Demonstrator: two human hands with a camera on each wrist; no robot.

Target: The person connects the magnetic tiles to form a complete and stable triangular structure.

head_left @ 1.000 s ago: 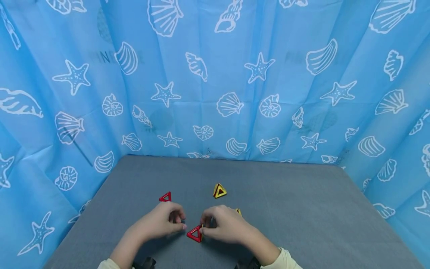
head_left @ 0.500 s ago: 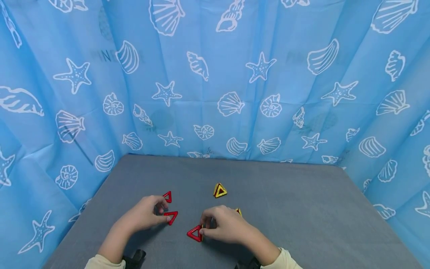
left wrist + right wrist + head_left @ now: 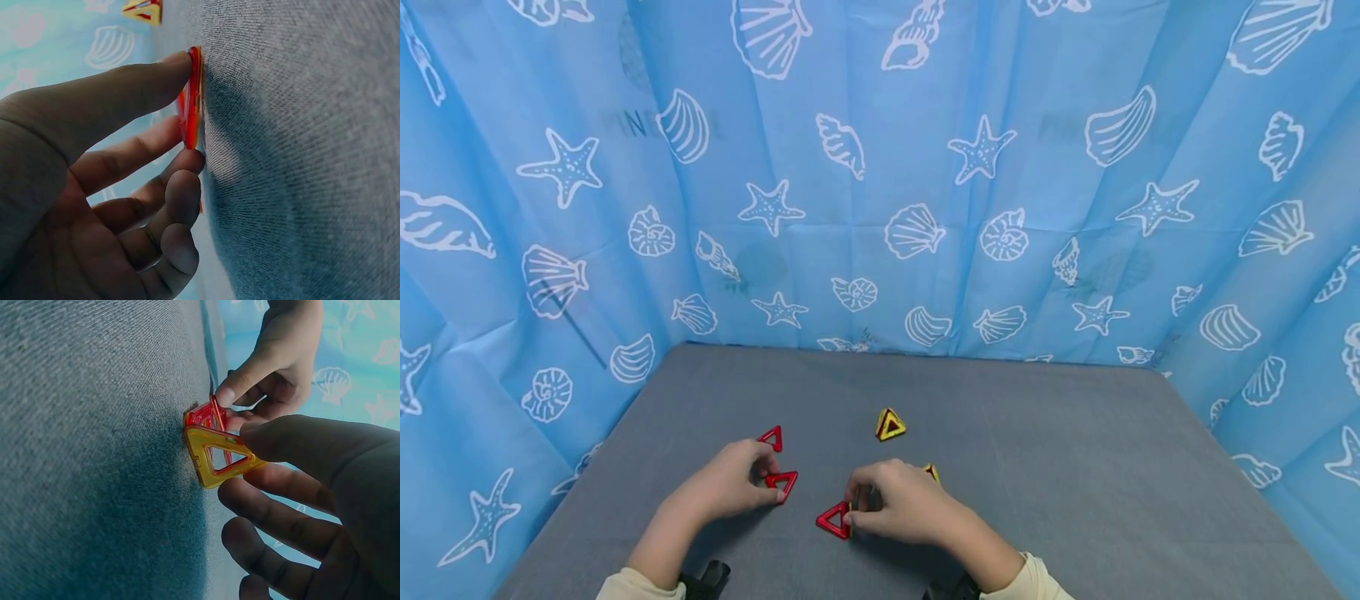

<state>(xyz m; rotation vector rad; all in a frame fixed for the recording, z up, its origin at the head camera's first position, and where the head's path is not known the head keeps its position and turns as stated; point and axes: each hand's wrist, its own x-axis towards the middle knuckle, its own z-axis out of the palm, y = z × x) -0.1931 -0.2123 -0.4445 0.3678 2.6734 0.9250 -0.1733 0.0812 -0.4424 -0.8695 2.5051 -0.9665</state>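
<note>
My left hand (image 3: 726, 482) pinches a red triangular magnetic tile (image 3: 791, 487) between thumb and forefinger; in the left wrist view this tile (image 3: 195, 100) is seen edge-on, close against the grey cloth. To its right, my right hand (image 3: 902, 504) holds a yellow triangular magnetic tile (image 3: 199, 453) by one corner, its thumb (image 3: 281, 440) on the upper side. The yellow tile stands on edge. A second red triangular tile (image 3: 829, 513) is directly beside the yellow one; whether they join is hard to tell. The right palm is hidden in the head view.
Beyond my left hand lies another red triangular tile (image 3: 777, 437), partly covered. A yellow-and-red triangular piece (image 3: 882, 431) sits farther back. Another yellow piece (image 3: 932, 472) peeks out behind my right hand. A blue shell-print curtain (image 3: 880, 175) borders the grey table (image 3: 1075, 467).
My left hand has moved left from near the right hand's tiles, and a red tile now shows between its fingers. The right hand stays where it was, holding the yellow tile.
</note>
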